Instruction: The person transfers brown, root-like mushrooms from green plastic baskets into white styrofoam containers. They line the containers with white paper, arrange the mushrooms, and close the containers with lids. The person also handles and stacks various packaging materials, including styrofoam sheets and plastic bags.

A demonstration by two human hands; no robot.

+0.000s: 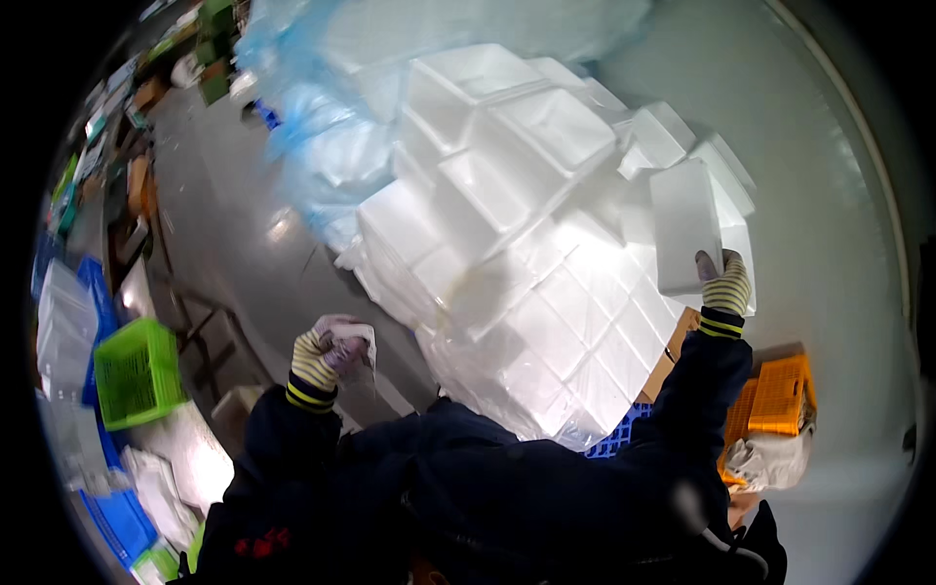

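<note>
My left hand [322, 351], in a striped glove with purplish fingertips, holds a small flat white piece [368, 338] left of my body. Blur hides what exactly the piece is. At the right, my right hand [726, 284], gloved alike, grips the lower edge of a white foam box [684, 219], thumb on its near face. Behind that box lean more white foam pieces [720, 172]. Before me rises a large pile of white foam boxes [563, 314], several with their hollows facing up. Clear plastic film [468, 373] wraps the pile's near left side.
Bluish plastic bagging [307, 146] lies at the pile's far left. A cardboard piece [669, 358] and a blue crate [618, 431] show under the pile. Orange crates [782, 395] stand at my right. A green basket [139, 373] sits on cluttered benches at left.
</note>
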